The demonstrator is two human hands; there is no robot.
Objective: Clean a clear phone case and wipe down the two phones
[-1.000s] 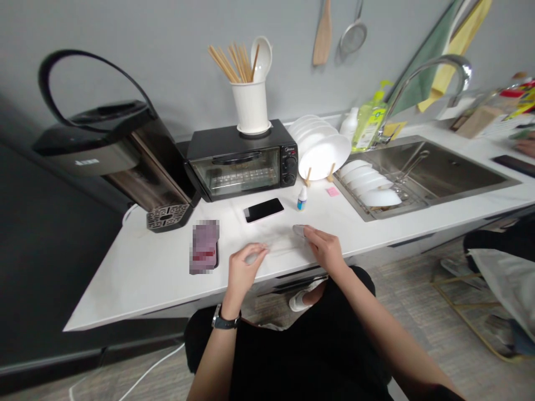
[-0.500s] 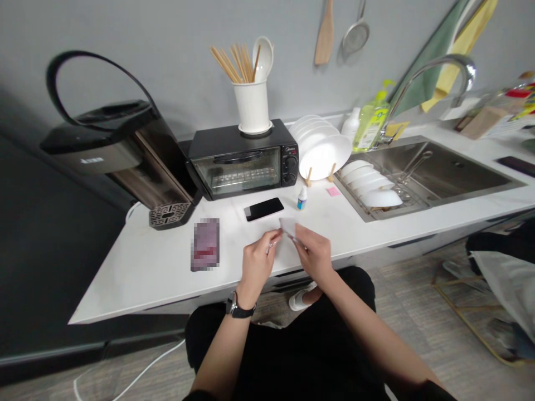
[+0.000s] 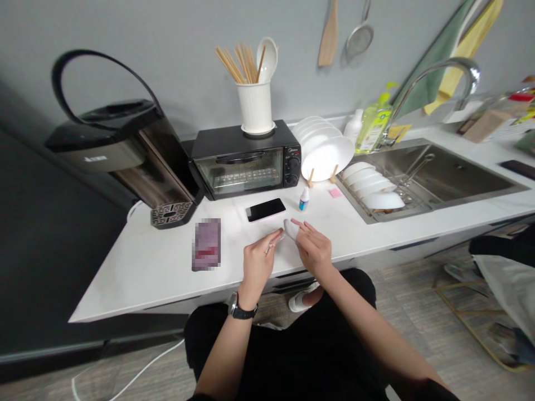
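Note:
My left hand point(image 3: 258, 257), with a watch on its wrist, is closed on a small clear, shiny thing point(image 3: 271, 246) whose kind I cannot make out. Just right of it, my right hand point(image 3: 314, 248) grips a pale grey-white cloth point(image 3: 291, 229) between thumb and fingers, some fingers stretched out over it. Both hands hover above the counter's front edge, fingertips close together. Beyond them lie a phone point(image 3: 266, 210) with a dark screen and a small white bottle point(image 3: 304, 199) with a blue label, upright. To the left rests a blurred-out purple item point(image 3: 206, 244).
Behind stands a toaster oven point(image 3: 246, 161) carrying a chopstick holder point(image 3: 256, 108). A black drink machine point(image 3: 125, 150) is at the left. On the right are racked plates point(image 3: 324, 159), a pink note point(image 3: 335, 192), a soap bottle point(image 3: 371, 128) and a sink point(image 3: 463, 189) with bowls.
The cloth has turned and lowered slightly, and some right fingers have stretched out. The fingers of my left hand have straightened a little. The view has shifted slightly.

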